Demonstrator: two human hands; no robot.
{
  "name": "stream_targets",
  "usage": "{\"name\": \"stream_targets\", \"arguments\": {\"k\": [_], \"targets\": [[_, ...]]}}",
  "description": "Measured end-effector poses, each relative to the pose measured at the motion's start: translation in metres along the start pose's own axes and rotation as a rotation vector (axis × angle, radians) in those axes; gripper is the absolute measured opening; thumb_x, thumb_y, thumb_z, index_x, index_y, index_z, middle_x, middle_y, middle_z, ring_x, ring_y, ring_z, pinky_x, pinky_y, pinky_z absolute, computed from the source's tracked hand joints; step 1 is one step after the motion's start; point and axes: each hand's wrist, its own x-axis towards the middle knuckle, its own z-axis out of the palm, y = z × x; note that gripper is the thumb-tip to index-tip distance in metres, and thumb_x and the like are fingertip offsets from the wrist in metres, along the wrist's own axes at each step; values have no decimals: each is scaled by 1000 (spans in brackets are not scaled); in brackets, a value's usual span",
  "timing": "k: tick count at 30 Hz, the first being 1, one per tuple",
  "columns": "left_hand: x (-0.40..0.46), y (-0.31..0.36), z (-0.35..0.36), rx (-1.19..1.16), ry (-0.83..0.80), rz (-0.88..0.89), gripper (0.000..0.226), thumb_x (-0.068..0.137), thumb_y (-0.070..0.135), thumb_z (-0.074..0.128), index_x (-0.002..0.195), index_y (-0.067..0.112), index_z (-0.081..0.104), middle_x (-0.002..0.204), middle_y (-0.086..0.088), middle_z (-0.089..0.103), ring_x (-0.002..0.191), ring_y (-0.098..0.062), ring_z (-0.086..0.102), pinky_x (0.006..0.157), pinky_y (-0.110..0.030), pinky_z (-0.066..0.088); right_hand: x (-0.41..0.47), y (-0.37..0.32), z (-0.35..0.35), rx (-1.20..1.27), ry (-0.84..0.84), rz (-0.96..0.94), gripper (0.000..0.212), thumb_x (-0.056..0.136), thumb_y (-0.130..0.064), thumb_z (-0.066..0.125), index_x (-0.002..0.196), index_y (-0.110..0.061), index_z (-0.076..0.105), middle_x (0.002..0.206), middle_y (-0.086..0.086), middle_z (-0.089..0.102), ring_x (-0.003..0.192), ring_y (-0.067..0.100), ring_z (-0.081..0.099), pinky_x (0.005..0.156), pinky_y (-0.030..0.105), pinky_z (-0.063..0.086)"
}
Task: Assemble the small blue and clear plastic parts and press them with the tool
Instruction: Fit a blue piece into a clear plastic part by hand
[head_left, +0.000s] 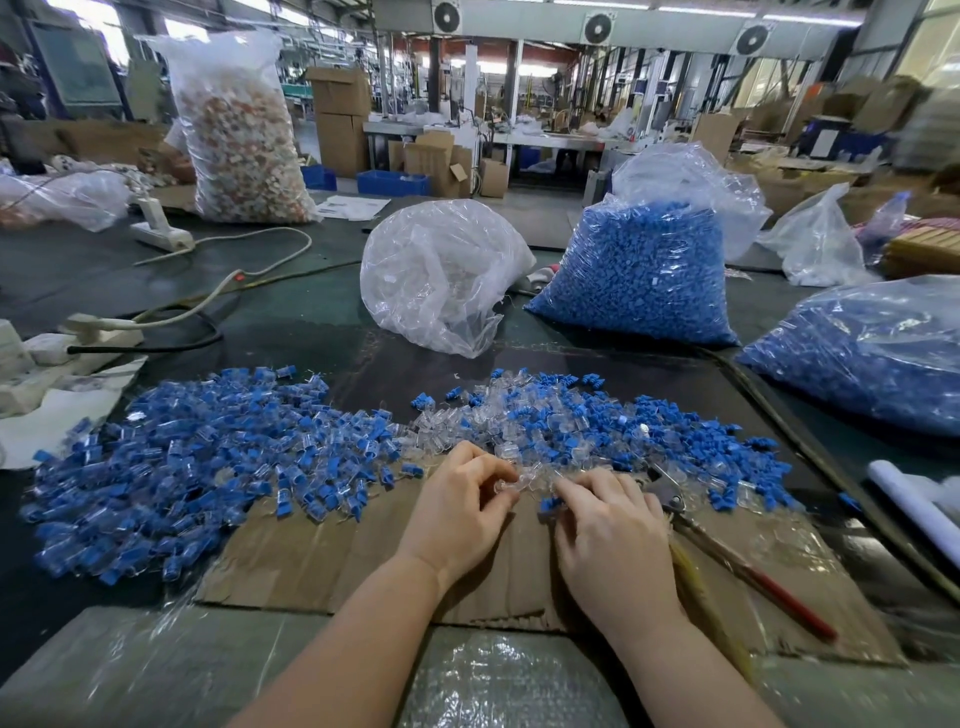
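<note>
A clear plastic part (511, 483) is pinched in the left hand (457, 514), and a blue part (549, 503) is pinched in the right hand (613, 535), just above the cardboard sheet (332, 561). The two are not yet joined. A large heap of assembled pieces (182, 467) is seen left of the cardboard, and a loose pile (597, 426) remains beyond it, so much is judged left. The pressing tool (737, 556) lies untouched at the cardboard's right.
</note>
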Motion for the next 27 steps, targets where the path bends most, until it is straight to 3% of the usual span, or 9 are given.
{"name": "stream_targets", "arguments": {"k": [6,11,16,20,23,27], "targets": [[0,1,-1,-10,23,21,10,84,13,66,94,17,66,86,13,50,80,-5,53,77,-8,42,-2,-1,4,-16,6,-88,26,61,-13,83,84,-21,73,79,-2,63,75,22,61,63,34,48],[0,3,0,-11,-26,45,28,90,16,58,118,16,61,88,16,43,77,0,48,76,-3,37,-1,-1,6,20,40,-99,22,62,-9,83,77,-20,70,81,-2,62,76,21,60,64,33,48],[0,4,1,8,-46,39,17,88,20,61,104,17,65,88,20,45,80,8,48,78,2,34,-3,1,8,156,77,-32,20,73,-5,75,89,-17,71,87,-3,66,80,21,62,71,34,48],[2,7,0,29,-71,6,16,85,24,64,100,19,68,90,16,54,83,1,51,77,1,36,-4,4,8,235,79,12,18,78,-12,60,91,-15,72,88,-3,70,82,21,64,75,36,49],[2,7,1,95,-58,1,15,85,24,66,100,23,69,92,11,60,81,2,49,73,-1,35,-4,5,8,275,100,34,20,76,0,68,92,-10,74,86,3,67,80,25,61,73,38,50],[4,10,3,37,-16,-48,30,86,15,64,115,20,65,82,19,50,75,5,48,71,4,34,-3,7,6,362,85,79,27,74,8,71,96,-8,74,83,3,63,79,23,58,71,33,50]]}}
